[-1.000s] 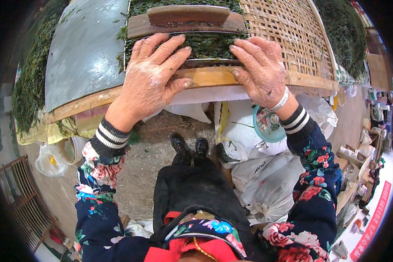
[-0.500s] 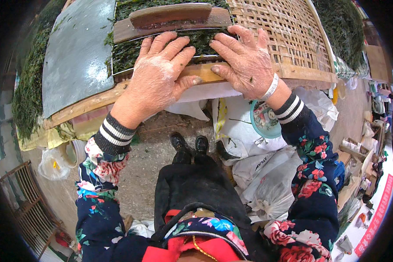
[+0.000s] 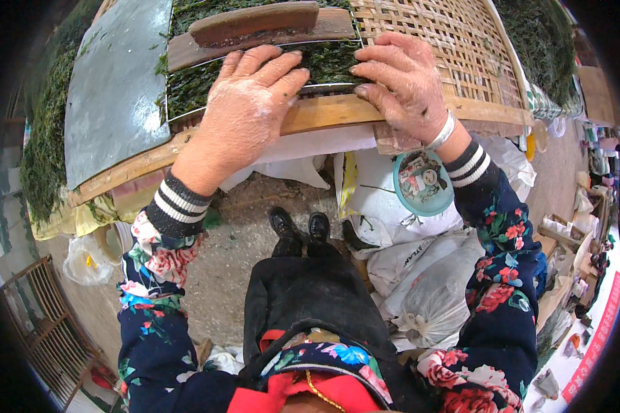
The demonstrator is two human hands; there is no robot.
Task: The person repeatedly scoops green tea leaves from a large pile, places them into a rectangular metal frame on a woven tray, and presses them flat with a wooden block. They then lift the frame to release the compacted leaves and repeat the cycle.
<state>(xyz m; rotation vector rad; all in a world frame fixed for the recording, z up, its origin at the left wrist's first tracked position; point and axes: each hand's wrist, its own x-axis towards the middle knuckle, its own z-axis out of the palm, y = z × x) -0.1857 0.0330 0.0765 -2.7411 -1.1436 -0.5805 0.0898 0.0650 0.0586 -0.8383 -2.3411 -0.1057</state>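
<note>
A layer of dark green seaweed (image 3: 191,89) lies flat inside a thin white rectangular frame (image 3: 324,89). Across it rests a brown wooden board with a raised handle (image 3: 255,20). My left hand (image 3: 251,113) lies with fingers spread on the near strip of seaweed, its fingertips by the board's lower edge. At the frame's right side is my right hand (image 3: 406,89), fingers apart and slightly bent, holding nothing that I can see. Its fingertips are close to the frame's edge; whether they touch it I cannot tell.
A grey sheet (image 3: 117,89) lies left of the frame, woven bamboo matting (image 3: 448,48) right. A wooden rail (image 3: 331,113) edges the table. Heaped seaweed (image 3: 45,151) hangs at far left. Below stand a light-blue basin (image 3: 427,210) and white sacks (image 3: 430,289).
The board, frame and seaweed have shifted slightly left. My right hand has moved right, from over the seaweed to the frame's edge, its fingers more bent. My left hand stays on the seaweed.
</note>
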